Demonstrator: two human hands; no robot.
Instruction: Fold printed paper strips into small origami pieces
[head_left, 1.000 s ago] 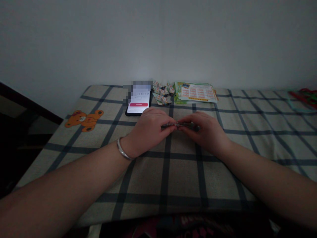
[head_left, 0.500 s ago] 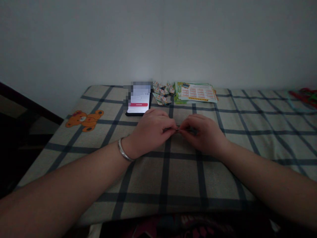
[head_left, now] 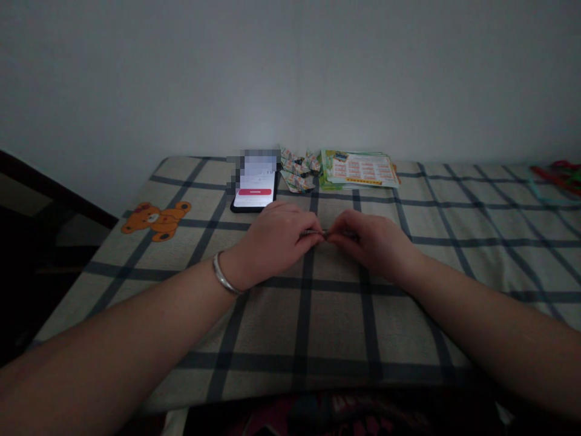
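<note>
My left hand (head_left: 284,233) and my right hand (head_left: 372,242) meet over the middle of the table, fingertips almost touching. Each is closed in a pinch, thumb against forefinger, on a thin folded piece of paper (head_left: 311,232). Only its narrow edge shows between the fingers; the rest is hidden inside the hands. Just beyond them lie several folded paper pieces (head_left: 297,181) with a printed pattern. To the right of those is a stack of printed paper sheets (head_left: 363,169), the top one bearing a calendar-like grid. A silver bangle (head_left: 222,274) circles my left wrist.
A lit phone (head_left: 255,188) lies beyond my left hand near the wall (head_left: 290,72). The checked tablecloth (head_left: 336,327) carries an orange bear picture (head_left: 157,221) at the left. Some red and green things (head_left: 560,178) are at the far right edge.
Both hands stay in nearly the same place, with small shifts of the fingers. A little more of the paper's edge shows at my left hand's fingers.
</note>
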